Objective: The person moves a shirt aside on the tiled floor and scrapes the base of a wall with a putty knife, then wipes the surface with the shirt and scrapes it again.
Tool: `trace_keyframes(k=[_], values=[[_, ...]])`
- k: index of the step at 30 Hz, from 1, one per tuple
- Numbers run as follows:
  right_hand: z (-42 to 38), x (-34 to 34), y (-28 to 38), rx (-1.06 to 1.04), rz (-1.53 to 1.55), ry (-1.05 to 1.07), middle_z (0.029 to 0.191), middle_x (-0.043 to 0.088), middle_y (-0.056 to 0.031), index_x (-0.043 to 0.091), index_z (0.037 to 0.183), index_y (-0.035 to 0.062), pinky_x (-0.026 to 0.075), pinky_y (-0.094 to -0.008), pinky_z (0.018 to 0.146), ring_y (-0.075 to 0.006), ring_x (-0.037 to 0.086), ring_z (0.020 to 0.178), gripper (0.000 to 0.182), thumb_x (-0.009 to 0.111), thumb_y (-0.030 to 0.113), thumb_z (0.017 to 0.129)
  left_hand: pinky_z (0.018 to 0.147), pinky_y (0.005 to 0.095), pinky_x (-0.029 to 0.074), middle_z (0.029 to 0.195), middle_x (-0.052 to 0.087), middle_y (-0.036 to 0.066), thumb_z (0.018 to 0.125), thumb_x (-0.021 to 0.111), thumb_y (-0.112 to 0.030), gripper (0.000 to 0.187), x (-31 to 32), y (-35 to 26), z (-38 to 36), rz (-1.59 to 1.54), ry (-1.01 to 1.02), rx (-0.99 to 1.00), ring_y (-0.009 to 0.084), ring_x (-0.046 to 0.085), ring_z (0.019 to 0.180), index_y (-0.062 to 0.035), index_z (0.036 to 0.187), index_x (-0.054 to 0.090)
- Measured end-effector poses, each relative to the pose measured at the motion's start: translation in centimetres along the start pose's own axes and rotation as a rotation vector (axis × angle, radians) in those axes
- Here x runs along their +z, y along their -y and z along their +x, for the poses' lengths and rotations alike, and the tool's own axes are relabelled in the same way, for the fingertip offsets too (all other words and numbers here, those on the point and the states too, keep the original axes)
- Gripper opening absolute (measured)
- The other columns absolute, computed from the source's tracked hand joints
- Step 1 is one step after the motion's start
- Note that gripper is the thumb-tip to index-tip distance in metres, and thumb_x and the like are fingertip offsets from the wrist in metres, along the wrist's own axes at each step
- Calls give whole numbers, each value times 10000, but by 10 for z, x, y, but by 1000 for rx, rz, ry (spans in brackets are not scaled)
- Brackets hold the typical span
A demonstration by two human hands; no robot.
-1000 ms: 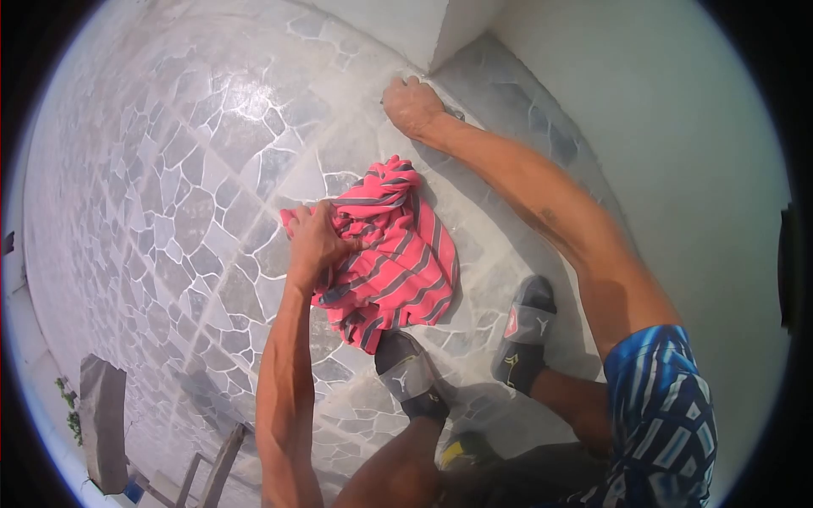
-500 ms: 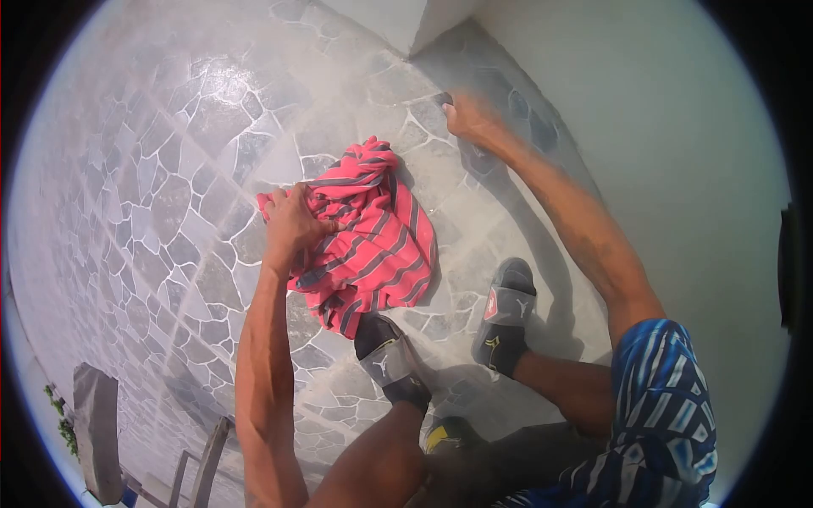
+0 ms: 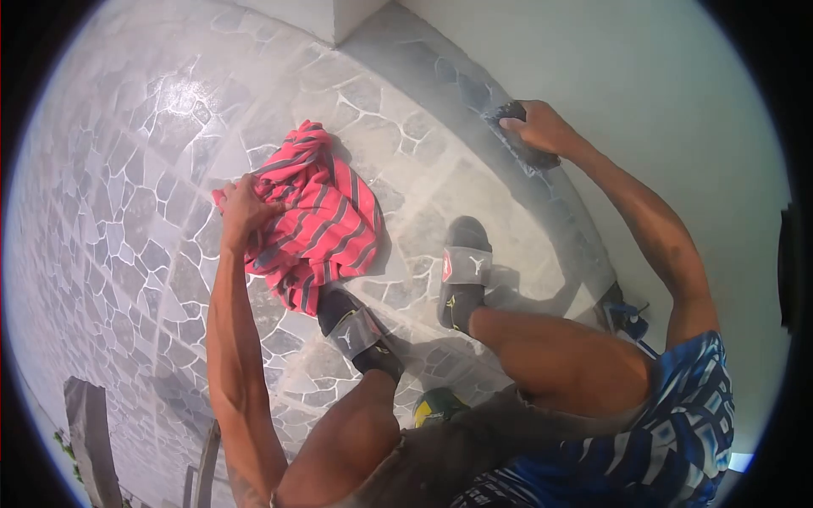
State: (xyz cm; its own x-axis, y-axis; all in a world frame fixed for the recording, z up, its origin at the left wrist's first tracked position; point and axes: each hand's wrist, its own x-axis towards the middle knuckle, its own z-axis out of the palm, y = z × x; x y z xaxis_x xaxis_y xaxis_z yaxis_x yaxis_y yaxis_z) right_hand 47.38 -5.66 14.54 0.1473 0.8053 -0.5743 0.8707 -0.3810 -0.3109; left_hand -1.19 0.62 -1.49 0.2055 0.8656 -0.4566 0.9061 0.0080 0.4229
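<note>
A crumpled pink cloth [image 3: 326, 216] with dark stripes lies on the stone-patterned floor, left of my feet. My left hand [image 3: 244, 210] presses on its left edge, the fingers closed over a fold. On the right, my right hand [image 3: 544, 131] grips a dark oblong brush [image 3: 533, 159] with whitish dust along its edge. The brush sits against the stone-patterned strip [image 3: 457, 80] at the foot of the pale wall. Part of the brush is hidden under my fingers.
My feet wear dark slides, a left slide [image 3: 356, 330] touching the cloth and a right slide [image 3: 466, 262]. A blue object [image 3: 628, 322] stands by the wall's foot. At lower left are a grey post [image 3: 89, 436] and a narrower post [image 3: 206, 466]. Pale dust coats the floor.
My right hand has moved from over the floor to the strip at the wall, and the brush now shows more fully. The view has shifted right; my left hand stays on the cloth.
</note>
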Motion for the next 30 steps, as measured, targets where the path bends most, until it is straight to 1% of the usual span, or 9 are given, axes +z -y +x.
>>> trace_keyframes(k=[3, 4, 6, 9, 11, 15, 18, 24, 30], values=[[6, 71, -39, 139, 88, -192, 1084, 678, -220, 628, 1184, -18, 482, -418, 889, -344, 647, 1021, 415, 610, 295, 911, 942, 508, 439, 1168, 514, 220, 574, 919, -347, 822, 4, 2, -9, 8, -126, 28, 434, 479, 1138, -99, 1268, 554], [6, 90, -48, 75, 48, -202, 1080, 677, -226, 628, 1179, -17, 484, -425, 884, -359, 644, 1018, 412, 608, 296, 912, 943, 508, 436, 1164, 514, 219, 578, 917, -343, 820, 10, 3, -13, 18, -170, 40, 431, 479, 1136, -101, 1270, 551], [-12, 127, -69, -21, -28, -227, 1074, 673, -237, 629, 1168, -14, 487, -440, 875, -388, 639, 1013, 405, 606, 300, 914, 950, 510, 427, 1167, 508, 220, 581, 915, -344, 817, 15, 0, -25, -40, -194, -29, 427, 479, 1132, -91, 1263, 542], [-19, 166, -99, 61, -110, -238, 1046, 666, -252, 636, 1142, 5, 487, -471, 861, -425, 626, 994, 379, 609, 303, 910, 952, 513, 422, 1178, 494, 223, 599, 906, -344, 788, 15, -16, -37, -78, -264, -43, 422, 481, 1130, -69, 1236, 534], [-24, 174, -101, 68, -46, -257, 1020, 668, -250, 640, 1123, 15, 486, -483, 851, -429, 627, 978, 360, 613, 300, 905, 928, 521, 424, 1180, 481, 239, 641, 887, -343, 743, 21, -17, -46, -61, -342, 13, 432, 483, 1124, -45, 1210, 516], [-22, 180, -100, 133, -13, -258, 1013, 670, -246, 645, 1118, 28, 485, -489, 851, -425, 629, 974, 346, 613, 297, 903, 911, 521, 416, 1145, 479, 272, 691, 857, -346, 718, 37, -16, -63, -93, -480, 20, 455, 486, 1082, -47, 1227, 484], [-19, 183, -99, 165, 26, -260, 1025, 672, -244, 638, 1136, 29, 489, -484, 856, -422, 631, 980, 357, 608, 302, 907, 913, 525, 413, 1138, 472, 284, 702, 850, -347, 696, 41, -18, -74, -107, -484, -30, 463, 482, 1088, -41, 1210, 486], [-25, 188, -90, 125, 83, -355, 1047, 674, -238, 597, 1182, 36, 496, -474, 862, -415, 636, 997, 369, 622, 263, 892, 914, 531, 409, 1138, 477, 299, 724, 829, -362, 726, 51, -20, -84, -103, -554, -43, 477, 486, 1077, -27, 1261, 474], [-35, 201, -87, 107, 132, -395, 1021, 675, -236, 571, 1155, 26, 497, -475, 857, -414, 640, 977, 330, 576, 136, 844, 907, 539, 415, 1135, 482, 309, 718, 831, -359, 755, 56, -13, -83, -66, -591, -38, 488, 501, 1064, -20, 1288, 470]])
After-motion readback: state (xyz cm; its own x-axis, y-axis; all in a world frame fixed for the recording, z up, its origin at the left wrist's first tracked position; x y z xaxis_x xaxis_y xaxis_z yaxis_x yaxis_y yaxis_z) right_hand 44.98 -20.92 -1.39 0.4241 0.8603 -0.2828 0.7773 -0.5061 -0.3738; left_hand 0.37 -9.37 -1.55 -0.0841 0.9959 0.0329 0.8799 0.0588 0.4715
